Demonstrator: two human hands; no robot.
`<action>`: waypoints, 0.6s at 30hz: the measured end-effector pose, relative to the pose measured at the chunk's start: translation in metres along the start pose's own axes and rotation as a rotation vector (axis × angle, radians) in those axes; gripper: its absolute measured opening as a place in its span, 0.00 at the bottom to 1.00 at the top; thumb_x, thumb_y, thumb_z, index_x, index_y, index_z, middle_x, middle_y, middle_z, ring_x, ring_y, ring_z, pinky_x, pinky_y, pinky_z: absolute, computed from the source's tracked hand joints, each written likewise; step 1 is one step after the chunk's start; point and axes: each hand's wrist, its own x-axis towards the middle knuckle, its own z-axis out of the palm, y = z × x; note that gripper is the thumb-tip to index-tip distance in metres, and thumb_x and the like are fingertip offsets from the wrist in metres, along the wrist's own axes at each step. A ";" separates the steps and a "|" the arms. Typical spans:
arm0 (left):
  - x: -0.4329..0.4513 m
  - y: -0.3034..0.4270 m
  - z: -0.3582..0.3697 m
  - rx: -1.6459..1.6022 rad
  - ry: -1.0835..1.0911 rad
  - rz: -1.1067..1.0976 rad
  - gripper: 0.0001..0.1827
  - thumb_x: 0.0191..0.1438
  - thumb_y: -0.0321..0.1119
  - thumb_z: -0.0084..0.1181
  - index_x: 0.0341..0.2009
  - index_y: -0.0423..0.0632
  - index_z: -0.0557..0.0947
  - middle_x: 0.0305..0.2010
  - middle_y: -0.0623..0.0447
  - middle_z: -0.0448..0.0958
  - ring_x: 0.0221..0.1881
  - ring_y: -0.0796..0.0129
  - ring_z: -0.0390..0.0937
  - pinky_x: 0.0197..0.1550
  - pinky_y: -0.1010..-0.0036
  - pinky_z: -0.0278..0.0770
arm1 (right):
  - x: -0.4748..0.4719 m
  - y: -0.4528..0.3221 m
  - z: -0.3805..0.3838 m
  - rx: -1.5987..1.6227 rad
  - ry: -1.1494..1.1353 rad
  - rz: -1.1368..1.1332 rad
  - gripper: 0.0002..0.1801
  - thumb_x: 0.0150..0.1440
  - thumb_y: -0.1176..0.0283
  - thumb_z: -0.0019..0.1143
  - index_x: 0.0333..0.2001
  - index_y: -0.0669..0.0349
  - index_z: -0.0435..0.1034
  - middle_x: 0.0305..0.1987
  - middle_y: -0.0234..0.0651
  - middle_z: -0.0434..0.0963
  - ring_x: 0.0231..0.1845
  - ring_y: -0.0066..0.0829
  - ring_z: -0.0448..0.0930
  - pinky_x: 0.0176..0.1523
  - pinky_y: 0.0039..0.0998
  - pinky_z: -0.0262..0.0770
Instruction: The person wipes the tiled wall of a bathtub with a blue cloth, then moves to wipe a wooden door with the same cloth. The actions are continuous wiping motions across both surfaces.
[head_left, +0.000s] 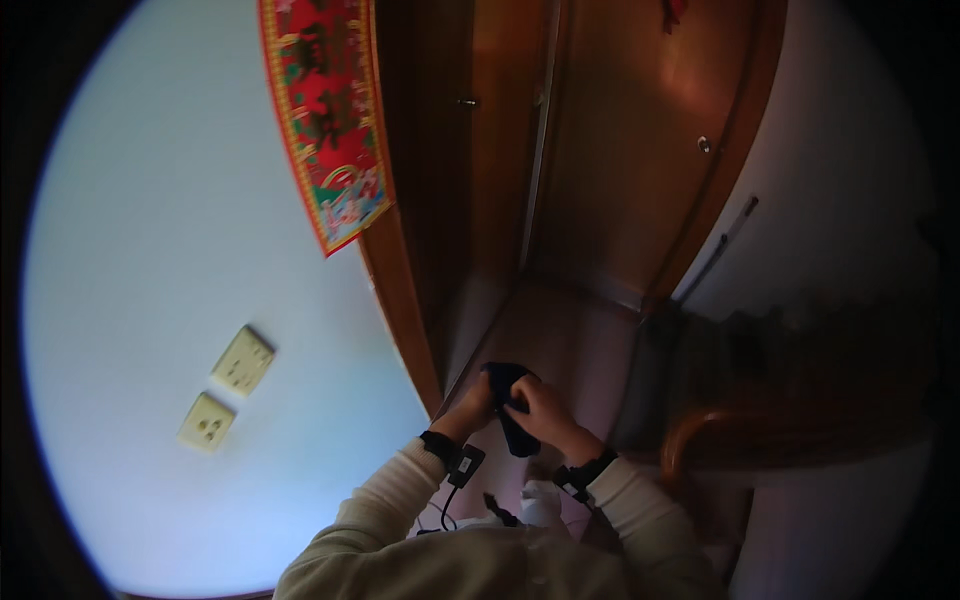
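Note:
A small dark cloth item (519, 435), perhaps a sock, is held between both hands in front of my body, its lower end hanging down. My left hand (474, 405) grips its upper left edge. On the other side, my right hand (541, 411) has its thumb and fingers on the cloth near the top; the exact grip is partly hidden by the fingers. Each wrist wears a black band with a small black module, and a cable runs from the left one. Below the hands, something white (540, 502) shows near my feet.
Two wall sockets (244, 360) are on the pale wall at left, beside a red hanging banner with writing (330, 112). Wooden doors (630, 150) stand ahead. At right are a curved wooden armrest (686, 435) and a thin pole (716, 251) leaning by the wall.

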 end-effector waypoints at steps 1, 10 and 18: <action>0.026 0.006 0.006 -0.263 -0.006 0.016 0.32 0.71 0.56 0.36 0.63 0.41 0.71 0.59 0.41 0.77 0.57 0.52 0.77 0.58 0.59 0.77 | 0.015 0.025 -0.008 0.043 -0.053 -0.047 0.15 0.50 0.73 0.73 0.36 0.60 0.70 0.32 0.39 0.78 0.34 0.42 0.80 0.37 0.39 0.74; 0.225 0.066 -0.057 -0.837 0.834 -0.404 0.43 0.67 0.70 0.30 0.60 0.42 0.75 0.53 0.42 0.79 0.53 0.51 0.79 0.57 0.57 0.76 | 0.207 0.207 -0.058 0.301 -0.165 -0.223 0.23 0.54 0.69 0.71 0.53 0.55 0.71 0.43 0.39 0.69 0.37 0.32 0.75 0.43 0.31 0.75; 0.327 0.062 -0.179 0.013 1.150 -0.044 0.26 0.59 0.48 0.66 0.53 0.44 0.76 0.49 0.48 0.79 0.48 0.64 0.78 0.53 0.69 0.77 | 0.463 0.339 -0.068 0.496 -0.344 0.200 0.39 0.63 0.54 0.62 0.68 0.61 0.53 0.55 0.45 0.65 0.37 0.30 0.77 0.39 0.30 0.78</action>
